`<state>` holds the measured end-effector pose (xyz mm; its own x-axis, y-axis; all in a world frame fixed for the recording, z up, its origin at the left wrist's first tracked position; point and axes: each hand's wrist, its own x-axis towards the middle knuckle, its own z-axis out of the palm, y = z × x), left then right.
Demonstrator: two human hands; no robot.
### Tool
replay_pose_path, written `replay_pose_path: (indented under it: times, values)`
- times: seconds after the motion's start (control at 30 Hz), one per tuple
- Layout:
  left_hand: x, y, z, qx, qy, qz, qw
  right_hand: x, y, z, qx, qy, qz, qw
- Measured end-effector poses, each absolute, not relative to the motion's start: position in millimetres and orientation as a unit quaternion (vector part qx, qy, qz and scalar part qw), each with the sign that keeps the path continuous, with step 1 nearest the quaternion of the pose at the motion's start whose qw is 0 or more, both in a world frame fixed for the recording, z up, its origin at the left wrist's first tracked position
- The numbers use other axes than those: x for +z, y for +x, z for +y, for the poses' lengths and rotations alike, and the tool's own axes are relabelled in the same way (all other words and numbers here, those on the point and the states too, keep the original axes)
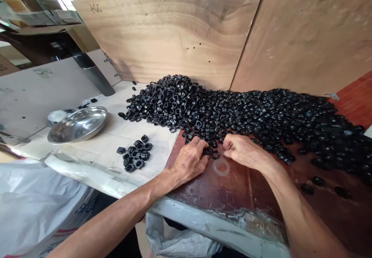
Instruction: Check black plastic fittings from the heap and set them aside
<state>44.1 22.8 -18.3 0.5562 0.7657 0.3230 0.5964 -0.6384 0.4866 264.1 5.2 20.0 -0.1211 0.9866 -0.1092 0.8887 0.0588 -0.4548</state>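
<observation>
Black ring-shaped parts form a long pile [180,99] against the wooden back board. At the pile's front edge, my left hand [190,160] rests with bent fingers around a few black rings; whether it grips one I cannot make out. My right hand [242,150] is just to the right, its thumb and fingers pinched together at the pile's edge, and what they hold is hidden. Between the hands a single black ring [215,154] lies on the brown board [232,192], above a pale round mark. A small group of black rings [139,155] sits on the white sheet to the left.
A shiny metal bowl [80,126] stands at the left, with a dark bottle [94,75] leaning behind it. A few loose black parts [318,180] lie at the right. A white plastic bag [37,207] is at the lower left, beside the table's front edge [221,227].
</observation>
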Motion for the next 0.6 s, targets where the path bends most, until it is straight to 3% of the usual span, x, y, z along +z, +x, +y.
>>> replay_pose_path:
  times: [0.2,0.6]
  values:
    - [-16.6,27.0,12.2,0.338,0.818,0.401,0.237,8.4,258.1,12.8,0.158,-0.636,-0.737,0.164]
    - [-20.4,22.4,14.6,0.353,0.741,0.442,0.362,-6.2,255.9,14.7,0.081,-0.656,-0.731,0.169]
